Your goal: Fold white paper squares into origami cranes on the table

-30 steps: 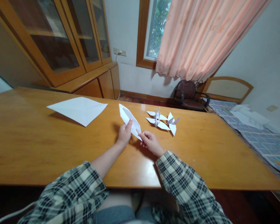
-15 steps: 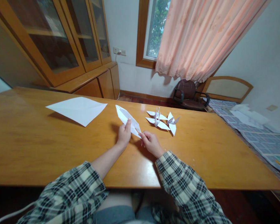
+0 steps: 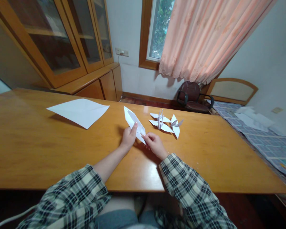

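Observation:
A folded piece of white paper, long and pointed at its far end, is held tilted above the table between both hands. My left hand is closed on its left side, with the thumb pressed flat on top. At the near right end, my right hand pinches the paper's tip between thumb and fingers. The fingers under the paper are partly hidden. To the right of the hands, several white paper cranes with spread wings stand close together on the table.
A flat white paper sheet lies at the left on the wooden table, one edge slightly raised. Beyond the table are a glass-door cabinet, a brown armchair and a bed at the right.
The folded paper has shifted slightly right and turned a little steeper, my left hand moving with it. My right hand keeps its pinch at the near end.

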Action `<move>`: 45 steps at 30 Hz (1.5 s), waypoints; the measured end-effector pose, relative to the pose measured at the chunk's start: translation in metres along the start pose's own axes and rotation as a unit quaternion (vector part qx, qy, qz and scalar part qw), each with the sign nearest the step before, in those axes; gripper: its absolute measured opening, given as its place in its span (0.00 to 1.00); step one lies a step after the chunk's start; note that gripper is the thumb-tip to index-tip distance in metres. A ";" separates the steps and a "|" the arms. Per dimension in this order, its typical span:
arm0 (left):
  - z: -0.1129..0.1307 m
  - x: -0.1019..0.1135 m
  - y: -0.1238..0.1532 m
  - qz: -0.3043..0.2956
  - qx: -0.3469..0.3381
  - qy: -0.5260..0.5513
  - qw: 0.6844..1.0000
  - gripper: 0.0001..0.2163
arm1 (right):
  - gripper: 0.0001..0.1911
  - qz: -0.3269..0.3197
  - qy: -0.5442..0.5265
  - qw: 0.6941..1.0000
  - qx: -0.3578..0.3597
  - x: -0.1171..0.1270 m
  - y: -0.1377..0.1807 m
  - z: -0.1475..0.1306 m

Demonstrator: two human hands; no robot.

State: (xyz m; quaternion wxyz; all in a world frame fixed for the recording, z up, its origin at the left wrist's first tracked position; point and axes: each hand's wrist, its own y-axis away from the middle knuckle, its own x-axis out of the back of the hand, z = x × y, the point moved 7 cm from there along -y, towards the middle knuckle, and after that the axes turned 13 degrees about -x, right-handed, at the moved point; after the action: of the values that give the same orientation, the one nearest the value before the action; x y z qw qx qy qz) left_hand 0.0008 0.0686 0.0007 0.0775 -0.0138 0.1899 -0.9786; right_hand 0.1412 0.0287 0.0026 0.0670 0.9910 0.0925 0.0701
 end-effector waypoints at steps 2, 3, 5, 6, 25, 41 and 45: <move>0.001 0.000 0.001 -0.001 0.000 -0.001 1.000 0.25 | 0.24 0.009 0.016 1.000 0.022 0.001 0.001 -0.003; 0.002 0.000 0.001 0.002 0.002 -0.001 1.000 0.25 | 0.24 0.015 0.024 0.999 0.031 0.001 0.001 -0.004; 0.003 0.001 0.001 0.008 0.006 0.001 1.000 0.25 | 0.24 0.017 0.032 0.999 0.036 0.001 0.001 -0.006; 0.003 0.001 0.001 0.008 0.007 0.002 1.000 0.25 | 0.24 0.012 0.029 0.999 0.029 0.000 0.001 -0.005; 0.005 -0.020 0.008 -0.088 0.051 0.089 0.991 0.24 | 0.23 -0.038 -0.089 0.995 -0.040 -0.003 -0.001 0.001; 0.004 -0.026 0.011 -0.124 0.045 0.112 0.985 0.18 | 0.23 -0.012 -0.128 0.992 -0.014 0.005 -0.006 0.008; 0.000 -0.027 0.011 -0.130 0.062 0.104 0.984 0.18 | 0.25 0.015 -0.036 0.999 0.017 0.007 -0.004 0.002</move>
State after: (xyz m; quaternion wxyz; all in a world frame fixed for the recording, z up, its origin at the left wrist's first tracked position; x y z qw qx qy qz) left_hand 0.0288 0.0626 -0.0029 -0.0694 0.0686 0.1322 -0.9864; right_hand 0.1480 0.0334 0.0014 0.0528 0.9951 0.0766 0.0341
